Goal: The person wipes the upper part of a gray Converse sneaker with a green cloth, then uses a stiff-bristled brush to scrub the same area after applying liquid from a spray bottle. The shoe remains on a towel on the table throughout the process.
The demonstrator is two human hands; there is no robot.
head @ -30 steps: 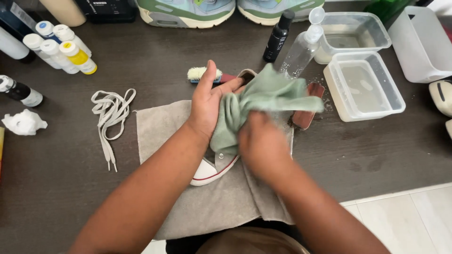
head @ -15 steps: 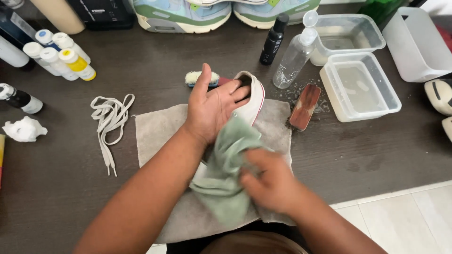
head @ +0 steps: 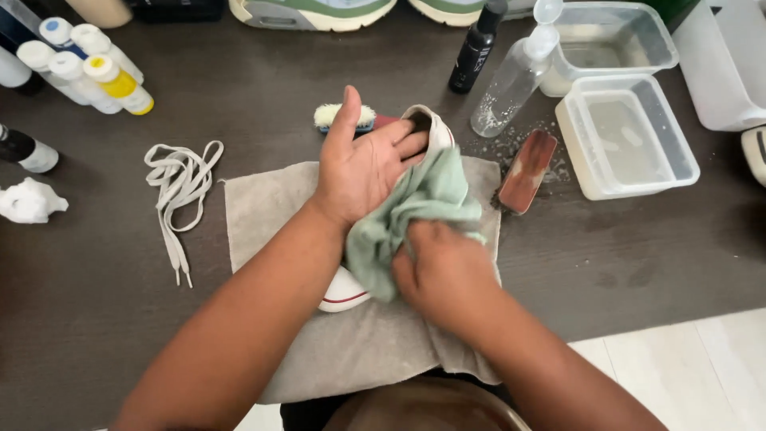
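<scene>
The white sneaker (head: 351,289) lies on a grey towel (head: 263,215) in the middle of the dark table (head: 638,263), its long axis running from the toe cap at the near left, which shows a red stripe, up to the open heel collar at the far right. The left hand (head: 363,168) lies flat over the far half of the shoe, fingers fairly straight and together with the thumb held apart and pointing far, the fingertips reaching the collar; it pins the shoe rather than pinching it. The right hand (head: 443,267) sits just near and right of it, fingers curled and bunched into a pale green cloth (head: 419,199), which is pressed against the shoe's side between the two hands; the fingertips themselves are buried in the folds, so how tightly they close cannot be told. The right hand is nearer the toe, the left nearer the heel. Beyond the left hand's fingertips lies a small brush (head: 345,116) with pale bristles, almost touching the shoe's collar. To the right, off the towel, a wooden-backed brush (head: 527,170) rests beside a clear tub (head: 630,136) of water, with a clear spray bottle (head: 511,84) and a black bottle (head: 476,49) farther back. White laces (head: 179,187) lie loose left of the towel, well apart, and a cluster of small capped bottles (head: 88,72) stands at the far left.
</scene>
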